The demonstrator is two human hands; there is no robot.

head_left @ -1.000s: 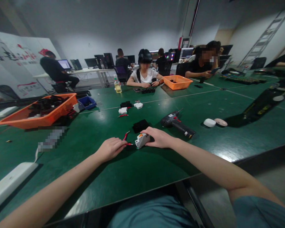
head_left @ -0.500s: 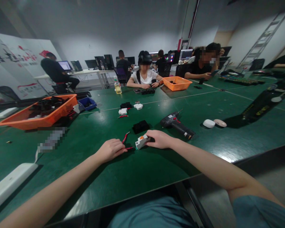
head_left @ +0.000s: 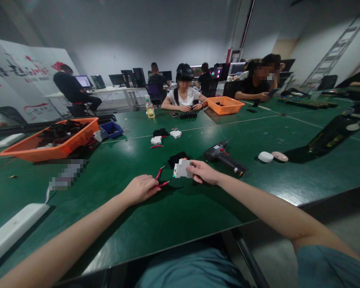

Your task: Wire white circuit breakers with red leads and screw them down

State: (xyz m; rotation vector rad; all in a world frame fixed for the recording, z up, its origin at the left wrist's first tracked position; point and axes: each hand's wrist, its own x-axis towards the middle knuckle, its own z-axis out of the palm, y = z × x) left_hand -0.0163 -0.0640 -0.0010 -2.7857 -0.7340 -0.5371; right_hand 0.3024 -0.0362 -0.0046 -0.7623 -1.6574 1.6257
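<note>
In my right hand (head_left: 206, 173), closed on its right end, is a white miniature circuit breaker (head_left: 181, 169), held just above the table with its flat grey-white side towards me. A small green spot shows at its lower left corner. My left hand (head_left: 141, 189) is closed beside it on a red wire (head_left: 163, 184) with a bare metal tip pointing at the breaker. Another red wire end (head_left: 160, 172) sticks up from the same fingers; whether both ends belong to one wire is hidden. Right behind the breaker lies a black block (head_left: 177, 158), partly covered.
A power screwdriver (head_left: 225, 157) lies right of my right hand. Farther back are white breakers (head_left: 176, 134) and a loose red wire (head_left: 157, 147). Orange baskets (head_left: 51, 152) stand left and back, near a blue bin (head_left: 111, 130). A white power strip (head_left: 16, 230) lies left. A co-worker (head_left: 184, 96) sits opposite.
My right hand has raised the circuit breaker slightly and turned it, so its flat side now shows instead of the orange-marked front. My left hand stays nearly still with the red wire.
</note>
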